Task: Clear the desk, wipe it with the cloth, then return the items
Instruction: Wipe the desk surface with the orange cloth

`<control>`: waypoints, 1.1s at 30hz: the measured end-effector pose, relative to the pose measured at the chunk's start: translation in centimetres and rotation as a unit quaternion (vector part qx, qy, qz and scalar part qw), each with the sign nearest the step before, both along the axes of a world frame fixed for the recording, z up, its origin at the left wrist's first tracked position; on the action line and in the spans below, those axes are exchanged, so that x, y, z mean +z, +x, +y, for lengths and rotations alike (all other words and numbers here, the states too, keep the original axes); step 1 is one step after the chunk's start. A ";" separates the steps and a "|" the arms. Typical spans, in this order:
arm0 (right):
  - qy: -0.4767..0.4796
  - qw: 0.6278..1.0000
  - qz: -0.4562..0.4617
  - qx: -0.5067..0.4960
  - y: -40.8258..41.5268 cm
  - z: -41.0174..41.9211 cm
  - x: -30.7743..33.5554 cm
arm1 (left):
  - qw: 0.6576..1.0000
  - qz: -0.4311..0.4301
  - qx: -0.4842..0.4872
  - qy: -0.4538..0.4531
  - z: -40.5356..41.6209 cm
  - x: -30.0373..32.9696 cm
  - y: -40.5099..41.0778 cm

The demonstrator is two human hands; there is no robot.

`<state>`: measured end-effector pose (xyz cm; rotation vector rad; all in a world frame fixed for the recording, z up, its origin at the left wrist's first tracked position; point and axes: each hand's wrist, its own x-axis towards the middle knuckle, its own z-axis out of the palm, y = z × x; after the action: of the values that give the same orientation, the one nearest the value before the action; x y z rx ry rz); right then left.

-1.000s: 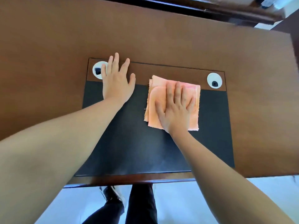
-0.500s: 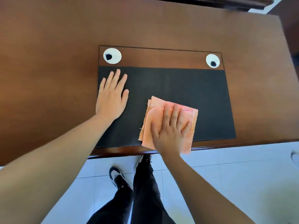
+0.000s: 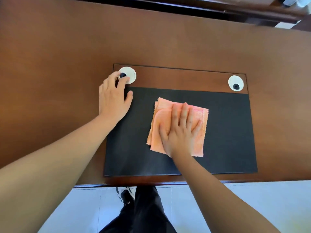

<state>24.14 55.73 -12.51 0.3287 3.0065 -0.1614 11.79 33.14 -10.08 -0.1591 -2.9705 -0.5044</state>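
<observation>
Wiping under way on a cleared desk.

The desk (image 3: 50, 73) carries no loose items, so clearing looks done; returning them is left. The black mat (image 3: 227, 132) fills its near middle, the cloth (image 3: 161, 125) at the mat's centre. The right hand (image 3: 181, 133) presses it, fingers flat and spread. The left hand (image 3: 112, 100), at 10 o'clock from the cloth, rests open, fingertips on a white grommet (image 3: 130, 73); another grommet (image 3: 235, 82) sits at 2 o'clock.

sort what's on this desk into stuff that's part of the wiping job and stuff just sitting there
Part of the job:
- cloth, flat under the right hand
- black mat being wiped
- desk
- left hand, resting on the desk

Just there:
- left grommet
- right grommet
</observation>
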 end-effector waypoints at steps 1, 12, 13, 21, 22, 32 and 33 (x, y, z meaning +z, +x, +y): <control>-0.001 1.000 0.000 0.006 -0.9 0.0 0.0 | 1.000 -0.008 0.005 -0.006 -0.1 -0.2 -1.0; -0.014 0.999 0.007 0.051 -12.3 0.6 -0.1 | 0.996 -0.056 0.059 -0.035 -0.1 -1.4 -7.9; -0.015 0.998 0.006 0.055 -13.4 0.6 -0.1 | 0.996 -0.053 0.062 -0.037 -0.1 -1.6 -7.9; -0.029 0.997 -0.001 0.069 -24.3 0.9 -0.1 | 0.993 -0.063 0.082 -0.050 -0.2 -2.2 -8.7; -0.027 0.997 0.003 0.068 -25.3 1.2 0.1 | 0.993 -0.062 0.079 -0.054 0.1 -2.3 -8.4; -0.023 0.993 -0.013 0.118 -39.3 0.4 0.7 | 0.992 -0.067 0.074 -0.073 -0.5 -2.9 -8.8; -0.023 0.992 -0.013 0.122 -40.3 0.2 0.8 | 0.992 -0.065 0.074 -0.073 -0.4 -3.0 -8.8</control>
<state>-16.17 55.97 -11.70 -0.0428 2.9780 -0.2008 2.97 32.70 -13.06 0.0829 -3.1151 -0.2914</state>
